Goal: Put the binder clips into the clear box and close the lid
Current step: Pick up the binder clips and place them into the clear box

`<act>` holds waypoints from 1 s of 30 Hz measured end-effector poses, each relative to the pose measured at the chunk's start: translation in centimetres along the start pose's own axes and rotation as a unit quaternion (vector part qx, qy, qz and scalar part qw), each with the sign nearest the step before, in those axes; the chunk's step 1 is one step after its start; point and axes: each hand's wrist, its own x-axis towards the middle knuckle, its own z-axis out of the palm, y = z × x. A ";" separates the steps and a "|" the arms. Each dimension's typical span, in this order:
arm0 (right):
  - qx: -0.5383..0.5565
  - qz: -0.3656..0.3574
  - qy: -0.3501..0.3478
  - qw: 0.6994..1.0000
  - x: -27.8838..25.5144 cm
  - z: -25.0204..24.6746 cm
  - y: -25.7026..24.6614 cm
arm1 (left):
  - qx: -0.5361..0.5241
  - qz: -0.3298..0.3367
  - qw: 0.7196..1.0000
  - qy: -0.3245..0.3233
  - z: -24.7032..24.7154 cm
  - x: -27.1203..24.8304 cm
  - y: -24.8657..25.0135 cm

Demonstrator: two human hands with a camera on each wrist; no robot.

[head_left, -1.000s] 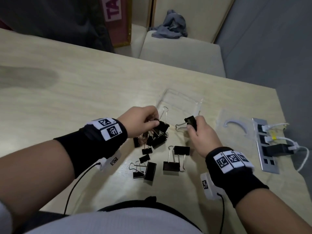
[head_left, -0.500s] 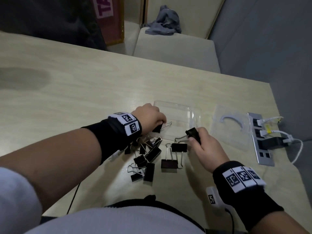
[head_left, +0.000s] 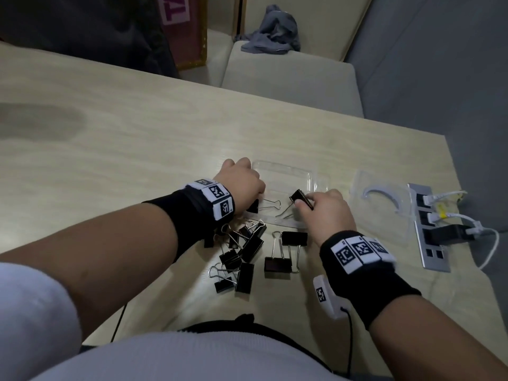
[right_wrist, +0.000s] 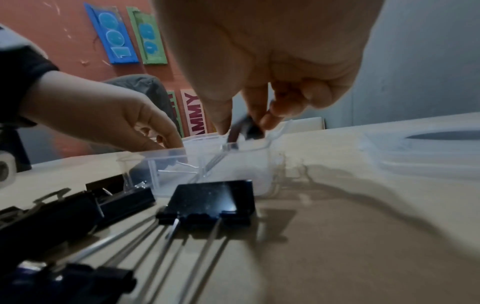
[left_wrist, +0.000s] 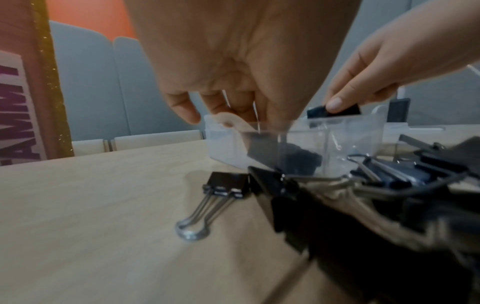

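binder clips (head_left: pixel 248 250): black bodies, silver wire handles, heaped below both hands
clear box (head_left: pixel 286 174): see-through, colourless, under the fingers
lid (head_left: pixel 384 215): same clear plastic, right of the right hand
wristbands (head_left: pixel 365 273): black, with white black-patterned squares
table (head_left: pixel 123 138): pale wood grain
power strip (head_left: pixel 428 229): silver, white cables

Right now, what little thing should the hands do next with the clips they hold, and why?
Probably let go. The left hand holds a binder clip low inside the clear box, and the right hand pinches another clip just over its rim. Loosening each grip should drop both in. More loose clips wait on the table, and the lid lies off to the side.
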 end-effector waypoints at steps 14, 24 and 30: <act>-0.099 -0.251 -0.081 0.959 -5.0 1.0 2.4 | -0.047 0.161 0.981 0.097 0.8 -5.2 1.3; -0.111 -0.131 -0.108 0.979 -6.2 1.9 4.2 | 0.034 0.133 0.988 -0.065 2.7 -6.7 3.9; 0.046 -0.102 -0.031 0.993 -5.4 -0.9 2.7 | -0.010 0.113 0.991 -0.076 3.4 -6.9 3.7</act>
